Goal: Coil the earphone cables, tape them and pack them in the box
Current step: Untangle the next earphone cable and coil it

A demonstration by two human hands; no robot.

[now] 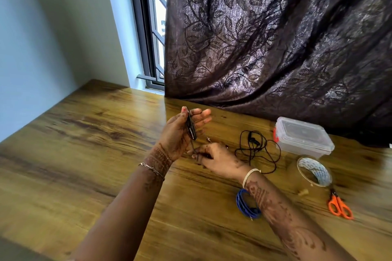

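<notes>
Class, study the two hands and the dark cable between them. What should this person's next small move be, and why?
Probably wrap the short loose tail, pinched by the right hand, round the dark coiled earphone cable that the left hand holds. Only a little cable looks unwound, and the clear tape roll lies untouched on the wooden table.

Daylight from the window [158,27] lights the scene; wide-angle edges bend, slight motion blur.

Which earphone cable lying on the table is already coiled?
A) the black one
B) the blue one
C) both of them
B: the blue cable lies in a tight coil, while the black cable sprawls in loose loops beside the box.
</notes>
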